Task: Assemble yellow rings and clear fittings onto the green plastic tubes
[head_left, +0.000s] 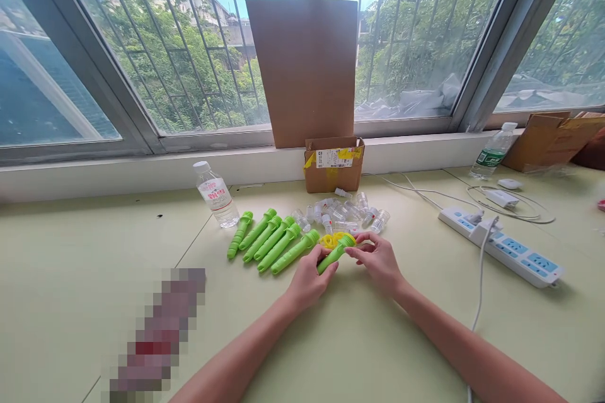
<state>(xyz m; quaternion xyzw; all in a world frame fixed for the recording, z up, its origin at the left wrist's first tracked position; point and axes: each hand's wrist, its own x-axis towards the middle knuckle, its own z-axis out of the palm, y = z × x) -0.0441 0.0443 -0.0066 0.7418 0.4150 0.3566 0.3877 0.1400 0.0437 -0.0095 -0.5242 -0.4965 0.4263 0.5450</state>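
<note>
My left hand (309, 280) is closed around the lower part of a green tube (334, 255), which tilts with its ridged end up and to the right. My right hand (375, 259) has its fingers pinched beside that ridged end; what they hold, if anything, is too small to tell. Just behind the tube lies a yellow coiled cord (332, 239). Several more green tubes (278, 247) lie side by side to the left of my left hand. Beyond my hands is a loose pile of clear plastic pieces (347, 211), some with small red marks.
A small cardboard box (333, 177) stands by the window below a tall cardboard sheet (309, 69). Water bottles (218, 198) stand left and far right. A white power strip (503, 249) with cables lies right. A pixelated patch covers the lower left.
</note>
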